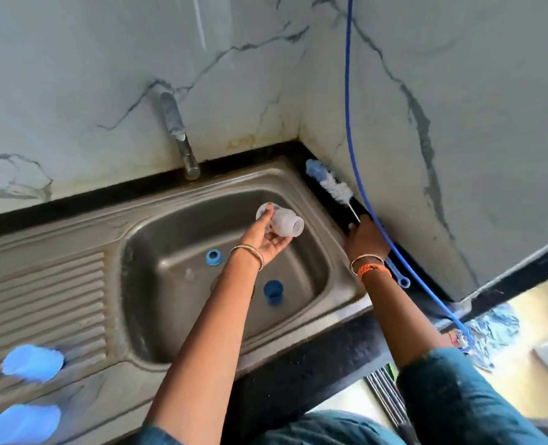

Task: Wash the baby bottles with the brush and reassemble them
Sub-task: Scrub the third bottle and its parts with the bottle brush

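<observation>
My left hand [267, 240] was cupped palm-up over the middle of the steel sink basin [301, 194], fingers curled round a small clear plastic baby bottle [282, 221] lying on its side, open neck pointing right. My right hand [365, 240] lay on the dark strip of bench along the sink's right edge, closing over the thin wire stem of the blue-and-white bristle bottle brush [333, 184]; I could not tell whether the fingers had it gripped yet. The bristle head pointed into the bench's back right corner, and the blue plastic loop handle [402, 281] stuck out behind my wrist.

I judged the bottle light, stiff and probably slick when wet, so it was best held round its body, leaving the neck free. The brush looked light with a springy stem, better taken nearer the handle.

On the basin floor sat a blue screw ring [213, 256] and a darker blue cap [273, 292]. Two blurred blue shapes [30, 364] rested at the drainboard's front left corner. A steel tap [182, 146] stood behind the sink.
</observation>
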